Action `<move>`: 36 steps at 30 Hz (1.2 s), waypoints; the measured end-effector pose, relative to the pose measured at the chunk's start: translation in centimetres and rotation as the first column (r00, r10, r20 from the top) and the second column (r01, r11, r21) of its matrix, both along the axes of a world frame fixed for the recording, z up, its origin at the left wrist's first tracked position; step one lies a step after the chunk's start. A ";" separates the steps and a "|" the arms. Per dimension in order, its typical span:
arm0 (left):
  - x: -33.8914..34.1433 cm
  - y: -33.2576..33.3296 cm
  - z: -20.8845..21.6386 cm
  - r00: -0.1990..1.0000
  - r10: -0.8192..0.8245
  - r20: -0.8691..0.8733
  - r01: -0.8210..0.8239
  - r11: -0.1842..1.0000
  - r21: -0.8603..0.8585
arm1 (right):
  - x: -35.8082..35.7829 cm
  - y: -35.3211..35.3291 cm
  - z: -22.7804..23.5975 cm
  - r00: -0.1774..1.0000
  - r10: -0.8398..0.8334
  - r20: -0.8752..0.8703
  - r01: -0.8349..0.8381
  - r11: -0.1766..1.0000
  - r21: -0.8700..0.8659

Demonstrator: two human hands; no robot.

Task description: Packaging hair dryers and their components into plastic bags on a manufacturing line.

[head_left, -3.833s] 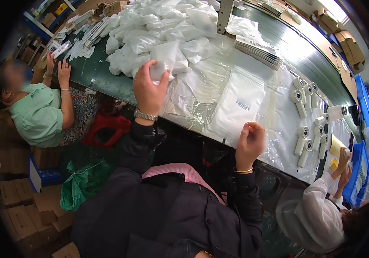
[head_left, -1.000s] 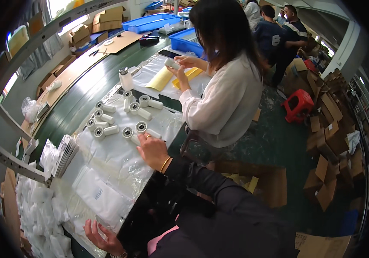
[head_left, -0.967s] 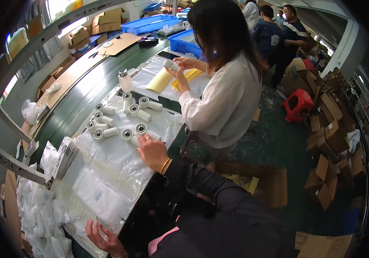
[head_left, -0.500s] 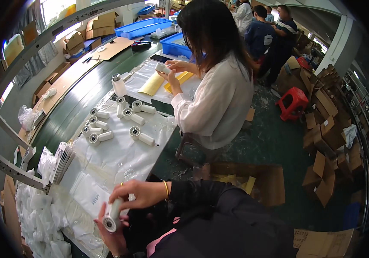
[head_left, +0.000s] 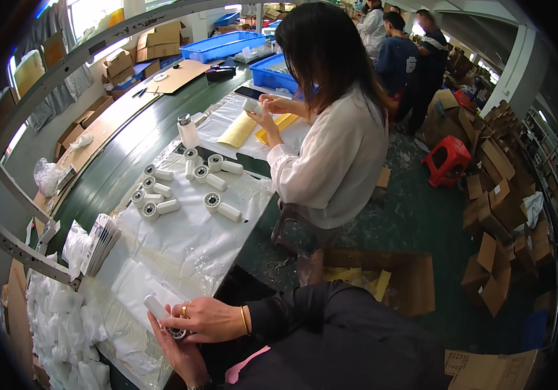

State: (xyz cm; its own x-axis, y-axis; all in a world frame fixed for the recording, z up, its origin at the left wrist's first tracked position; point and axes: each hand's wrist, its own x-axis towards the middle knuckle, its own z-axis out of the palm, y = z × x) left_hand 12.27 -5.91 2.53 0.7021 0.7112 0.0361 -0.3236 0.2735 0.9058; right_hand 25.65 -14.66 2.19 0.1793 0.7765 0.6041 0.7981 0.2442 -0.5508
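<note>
A white handheld device [head_left: 155, 305] with a short rounded handle and a round, dark-faced head is held low over the table's near end. Its handle points up and to the left, while the head is mostly covered by fingers. My left hand [head_left: 182, 356] cradles it from below and the left. From the right, my right hand [head_left: 212, 320], with a ring and a gold bracelet, closes over the head. White flat bags [head_left: 137, 286] lie just beyond my hands. Several similar white devices [head_left: 212, 201] lie farther up on the plastic-covered table [head_left: 191, 244].
Plastic-wrapped white items [head_left: 64, 325] are heaped at the left, below a stack of white cards or leaflets [head_left: 102, 244]. A metal frame [head_left: 25, 250] curves along the left. A co-worker [head_left: 334, 130] sits ahead handling another white device. An open carton [head_left: 409, 283] stands at right.
The device in my hands has turned: its head faced down toward me before, and now the handle points away up-left. My right hand has moved down over the head. The view shifted slightly.
</note>
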 end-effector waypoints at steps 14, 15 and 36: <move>-3.4 3.0 -2.2 0.952 0.121 -0.283 -0.020 0.941 0.337 | 0.9 -0.6 0.3 0.971 0.022 -0.236 -0.022 1.000 0.000; -4.0 3.5 -2.7 0.945 0.171 -0.278 -0.053 0.921 0.386 | 1.3 -0.7 0.2 0.972 0.031 -0.232 -0.029 1.000 0.010; -4.2 8.1 -2.7 0.832 0.511 -0.215 0.050 0.317 0.947 | 1.2 0.7 -1.4 0.949 0.114 -0.294 -0.163 0.975 -0.148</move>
State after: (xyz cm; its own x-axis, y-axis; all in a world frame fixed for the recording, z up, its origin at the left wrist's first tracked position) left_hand 8.07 2.23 -0.21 0.6399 0.5555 0.5310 0.2446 -0.8023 0.5445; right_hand 26.81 -13.98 0.76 0.2067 0.8917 0.4027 0.5685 0.2255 -0.7912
